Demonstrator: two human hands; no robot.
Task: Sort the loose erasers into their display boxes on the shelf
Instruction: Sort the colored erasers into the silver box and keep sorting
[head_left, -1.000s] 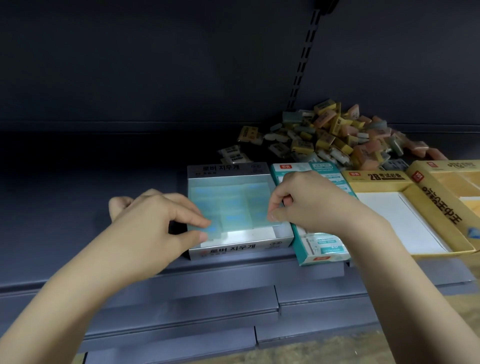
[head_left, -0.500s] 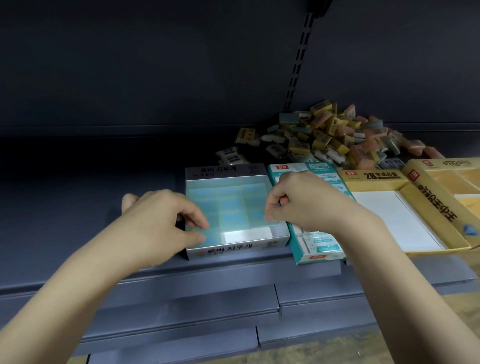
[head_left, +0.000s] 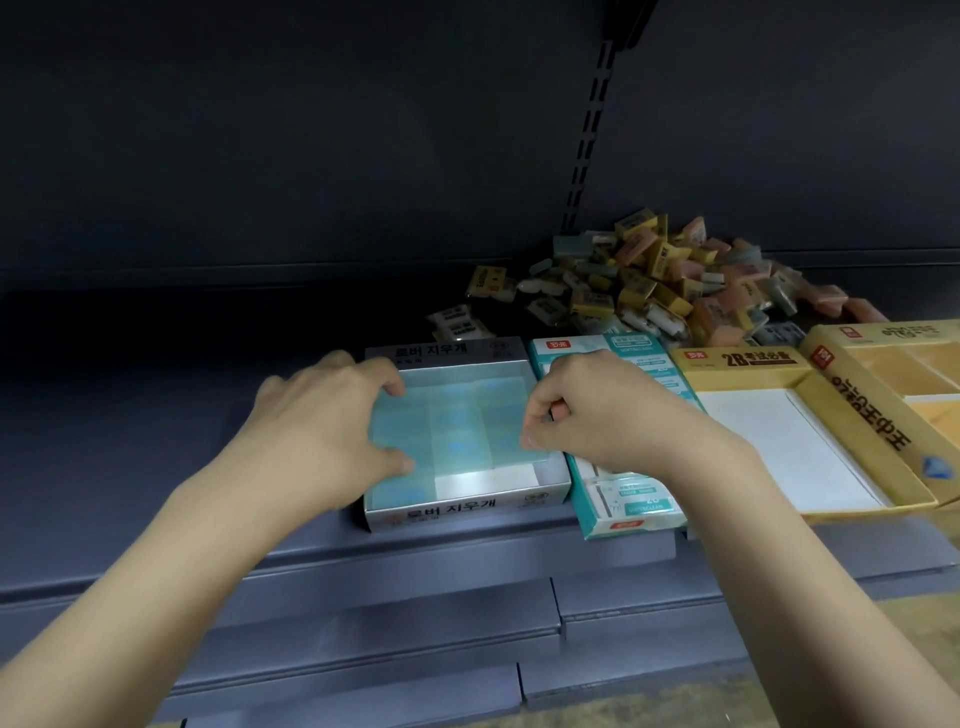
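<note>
A grey display box (head_left: 457, 512) sits at the shelf's front edge, holding rows of pale blue erasers (head_left: 457, 426) with a white gap at its front right. My left hand (head_left: 322, 431) is at the box's left side, thumb and fingers curled round the left column of blue erasers. From the right, my right hand (head_left: 597, 415) has its fingers curled, and its fingertips pinch the right edge of the eraser rows. A pile of loose erasers (head_left: 665, 286), yellow, pink, white and teal, lies behind at the shelf's back.
A teal display box (head_left: 634, 512) stands right of the grey one, partly under my right wrist. Further right are a yellow 2B box (head_left: 737, 358) with a white floor and another yellow box (head_left: 883, 415). The dark shelf (head_left: 156, 441) stretches left.
My left hand slid from the box's front-left corner further back along its left side. The right hand stays at the erasers' right edge.
</note>
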